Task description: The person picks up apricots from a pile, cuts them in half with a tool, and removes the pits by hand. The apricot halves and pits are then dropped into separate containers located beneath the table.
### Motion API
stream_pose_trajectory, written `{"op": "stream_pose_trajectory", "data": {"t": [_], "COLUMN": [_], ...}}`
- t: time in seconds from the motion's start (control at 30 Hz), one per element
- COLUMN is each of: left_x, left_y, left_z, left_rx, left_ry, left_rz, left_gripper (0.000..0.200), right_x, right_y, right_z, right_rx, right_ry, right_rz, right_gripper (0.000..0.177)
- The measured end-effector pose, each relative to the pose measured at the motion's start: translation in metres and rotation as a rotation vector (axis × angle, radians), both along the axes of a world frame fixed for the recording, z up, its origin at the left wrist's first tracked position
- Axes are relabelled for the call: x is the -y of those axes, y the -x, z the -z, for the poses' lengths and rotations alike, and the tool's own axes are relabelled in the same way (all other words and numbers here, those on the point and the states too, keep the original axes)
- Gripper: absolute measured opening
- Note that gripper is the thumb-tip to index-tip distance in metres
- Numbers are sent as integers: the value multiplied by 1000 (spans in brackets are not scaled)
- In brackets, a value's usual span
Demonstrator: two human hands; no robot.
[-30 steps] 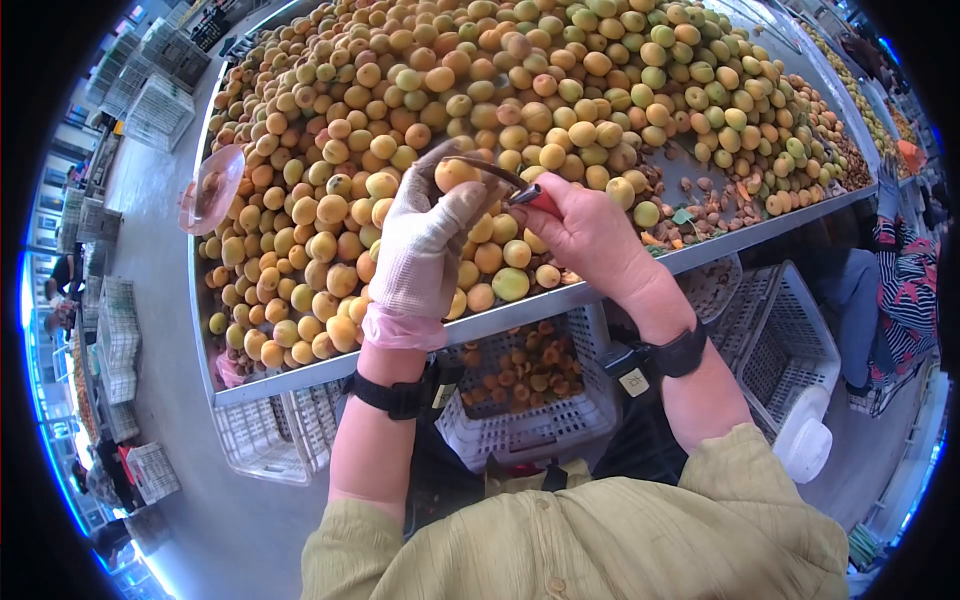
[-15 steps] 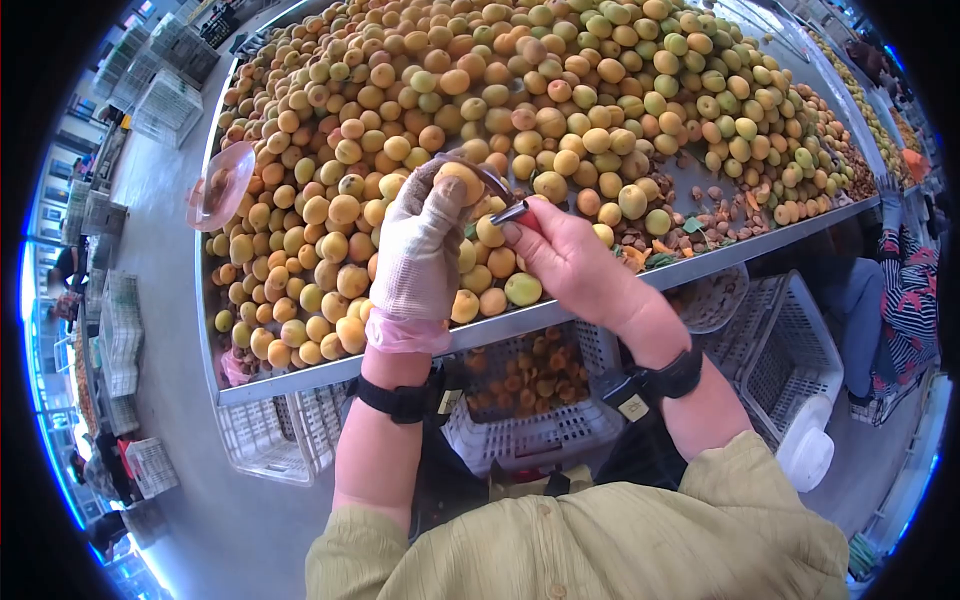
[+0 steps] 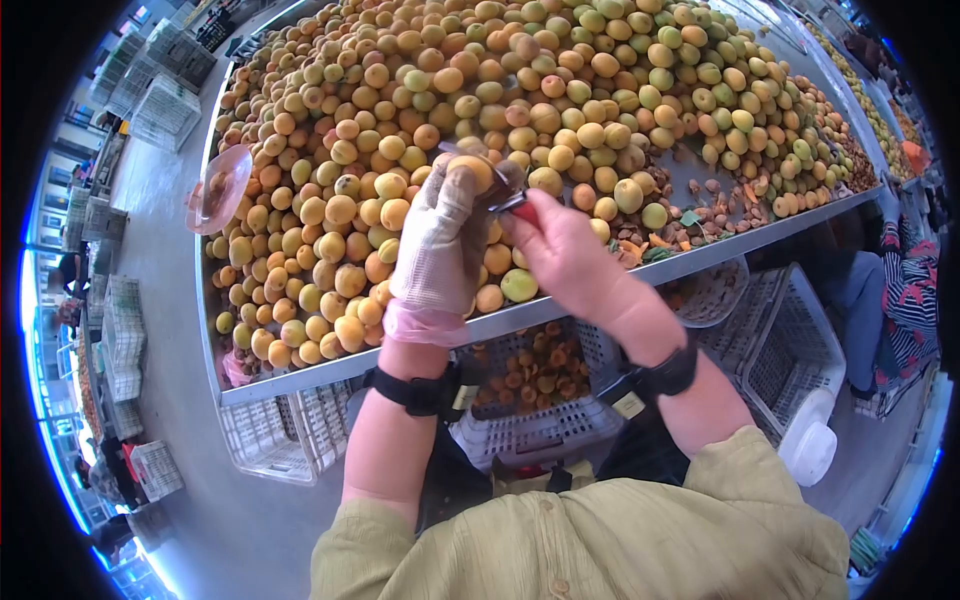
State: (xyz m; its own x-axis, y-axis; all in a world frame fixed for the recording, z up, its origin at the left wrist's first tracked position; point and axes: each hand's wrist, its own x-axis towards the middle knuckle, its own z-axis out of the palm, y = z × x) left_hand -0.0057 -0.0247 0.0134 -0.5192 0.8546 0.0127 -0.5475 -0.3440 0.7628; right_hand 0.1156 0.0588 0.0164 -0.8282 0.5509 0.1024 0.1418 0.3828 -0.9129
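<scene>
Atop the gloved left hand (image 3: pixel 437 245) sits a round, orange-yellow apricot (image 3: pixel 470 172).

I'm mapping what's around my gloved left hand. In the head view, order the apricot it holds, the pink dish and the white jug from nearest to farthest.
1. The apricot: gripped in the left hand, against the knife.
2. The pink dish: at the table's left edge.
3. The white jug: lower right, below table level.

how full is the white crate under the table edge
Partly full. The white crate holds a loose layer of orange apricot pieces, and its slatted walls show bare above them; the table edge hides its far end.
</scene>
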Motion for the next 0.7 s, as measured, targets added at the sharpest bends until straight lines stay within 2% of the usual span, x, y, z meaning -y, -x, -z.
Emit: {"op": "stream_pose_trajectory", "data": {"t": [0.03,0.1,0.17,0.27,0.3,0.37,0.4,0.5,0.57,0.63,0.7], "left_x": [-3,-7,-7,-2,-1,-5,-7,-7,-3,-1,2], "left_y": [-7,-16,-11,4,2,-3,-4,-8,3,9,11], "left_z": [2,1,-1,-1,-1,-1,-3,-5,2,-8,-10], "left_rx": [0,292,301,-65,-65,84,83,390,307,-43,-51], "left_ry": [2,-50,-55,89,97,39,35,-41,-11,77,78], "left_rz": [4,-8,-24,-24,-22,-100,-97,-52,-43,-66,-49], "left_gripper": [48,49,48,40,40,32,32,36,37,39,40], "right_x": [10,16,6,-9,-9,4,12,11,-1,-9,-11], "right_y": [5,8,6,0,-2,3,3,4,1,-5,-10], "right_z": [8,11,8,-3,-5,3,5,5,1,-11,-22], "right_rx": [-86,-73,-49,-26,5,-44,1,29,-29,-36,43], "right_ry": [-27,-27,-83,32,62,58,10,-69,-44,13,77], "right_rz": [85,132,119,25,-1,22,64,106,39,8,-43], "right_gripper": [22,23,23,25,26,26,26,25,24,24,24]}}
